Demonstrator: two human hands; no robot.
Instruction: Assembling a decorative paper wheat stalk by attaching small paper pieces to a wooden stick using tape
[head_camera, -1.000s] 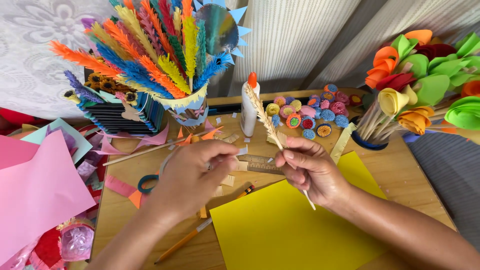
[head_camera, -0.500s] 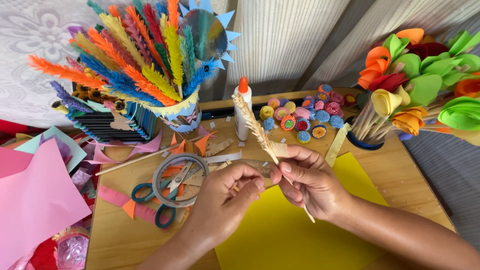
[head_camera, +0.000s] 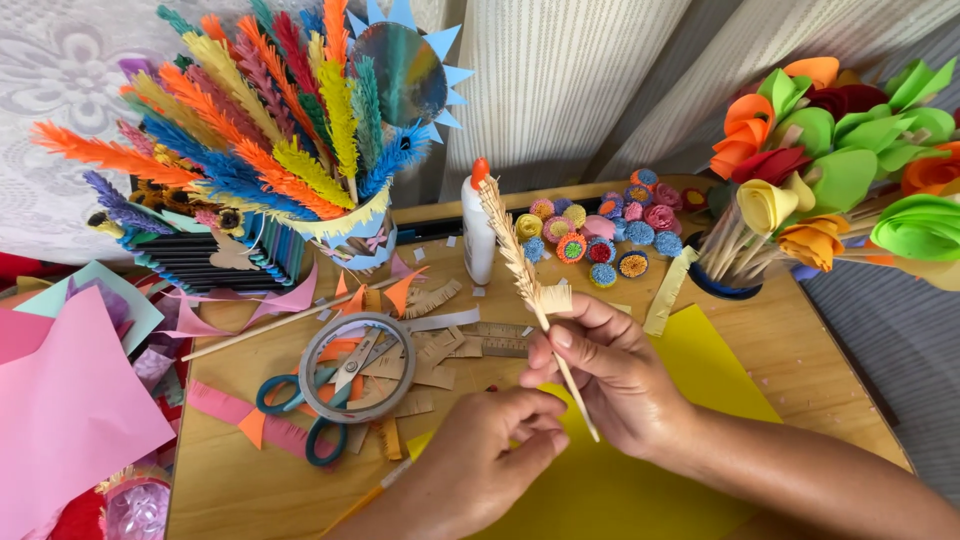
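My right hand (head_camera: 610, 375) grips a thin wooden stick (head_camera: 570, 385) wrapped in tan fringed paper, a paper wheat stalk (head_camera: 510, 250) that points up and to the left. A loose end of the tan fringe (head_camera: 555, 297) hangs off the stalk just above my thumb. My left hand (head_camera: 490, 455) is below and to the left, fingers curled, close to the stick's lower end; I cannot tell whether it pinches anything. Both hands hover over a yellow paper sheet (head_camera: 700, 365) on the wooden table (head_camera: 230, 490).
Blue-handled scissors (head_camera: 300, 410), a tape ring (head_camera: 355, 365) and tan paper scraps (head_camera: 440, 360) lie left of my hands. A white glue bottle (head_camera: 478, 230), rolled paper discs (head_camera: 600, 235), a holder of coloured paper feathers (head_camera: 260, 130), paper flowers (head_camera: 830, 160) and pink sheets (head_camera: 60, 410) surround them.
My left hand has dropped from the fringe beside the stalk to a spot lower down by the stick's bottom end. The stalk stays in my right hand, held a little higher.
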